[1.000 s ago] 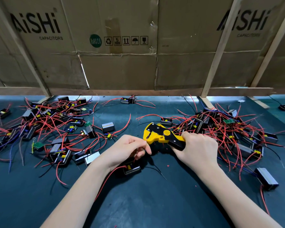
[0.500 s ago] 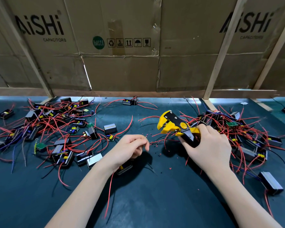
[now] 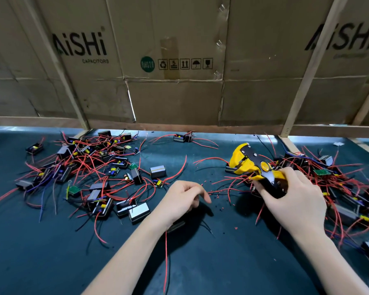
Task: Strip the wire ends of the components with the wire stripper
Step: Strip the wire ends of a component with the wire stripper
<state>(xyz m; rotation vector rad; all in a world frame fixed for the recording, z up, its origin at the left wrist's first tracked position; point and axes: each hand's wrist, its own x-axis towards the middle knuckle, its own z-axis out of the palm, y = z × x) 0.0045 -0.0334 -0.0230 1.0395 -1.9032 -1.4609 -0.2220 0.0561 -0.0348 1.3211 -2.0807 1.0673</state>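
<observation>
Yellow wire stripper [image 3: 254, 167] sits gripped in our right hand [image 3: 294, 201], nose pointing far-left over the right-hand component pile [image 3: 339, 188] — nearer it than our left hand [image 3: 179, 199], loosely curled, holding nothing visible.

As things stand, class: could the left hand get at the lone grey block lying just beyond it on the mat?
Probably yes. The left hand seems to hold nothing, fingers loosely curled, and the grey block lies apart from the pile with bare mat between them. Only a few loose red wires cross that gap.
</observation>
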